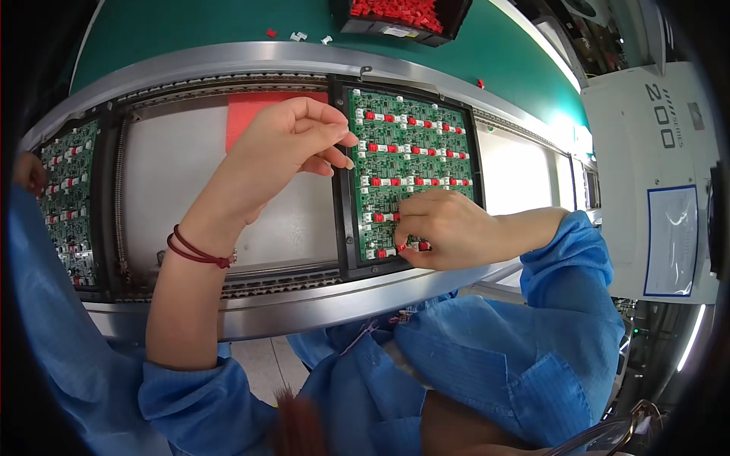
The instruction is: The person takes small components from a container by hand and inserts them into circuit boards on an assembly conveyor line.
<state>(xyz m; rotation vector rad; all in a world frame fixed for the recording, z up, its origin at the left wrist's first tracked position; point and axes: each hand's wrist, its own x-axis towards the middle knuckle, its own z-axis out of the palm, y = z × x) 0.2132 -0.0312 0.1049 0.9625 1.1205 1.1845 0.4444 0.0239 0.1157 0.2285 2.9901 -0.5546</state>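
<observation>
A green circuit board panel (411, 163) lies in a black frame (348, 228) on the conveyor, with rows of red and white connectors across it. My right hand (445, 228) is over the panel's near edge, thumb and fingertips pinched on a small red connector (403, 247) at the board; the fingers partly cover it. My left hand (293, 140) hovers at the left side of the black frame, fingers curled and thumb close to the forefinger. Whatever it holds, if anything, is hidden.
A black bin (454, 21) of red connectors (399, 9) stands on the green surface beyond the rail, near loose white connectors (298, 36). Another board panel (70, 205) is at left, beside a co-worker's hand (29, 173). A white machine (646, 182) borders the right.
</observation>
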